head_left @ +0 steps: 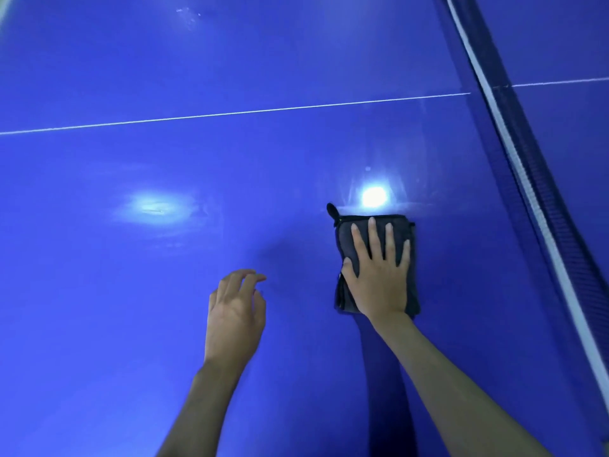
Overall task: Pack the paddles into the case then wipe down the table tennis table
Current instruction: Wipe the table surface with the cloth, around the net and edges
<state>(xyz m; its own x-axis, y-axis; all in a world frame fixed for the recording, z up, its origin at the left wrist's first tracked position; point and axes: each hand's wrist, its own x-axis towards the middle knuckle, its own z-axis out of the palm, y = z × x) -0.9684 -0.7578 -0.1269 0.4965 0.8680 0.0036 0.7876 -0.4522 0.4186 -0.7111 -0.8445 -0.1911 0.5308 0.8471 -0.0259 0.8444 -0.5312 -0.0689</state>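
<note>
A folded dark grey cloth (346,239) with a small black loop at its far left corner lies flat on the blue table tennis table (164,77). My right hand (379,275) presses down on the cloth with straight, spread fingers. My left hand (235,311) hovers to the left of it, just above the table, fingers loosely bent and holding nothing. No paddles and no case are in view.
The net (540,206), dark with a white top band, runs diagonally down the right side. A thin white centre line (230,113) crosses the table beyond the hands. Two bright lamp reflections glare on the surface.
</note>
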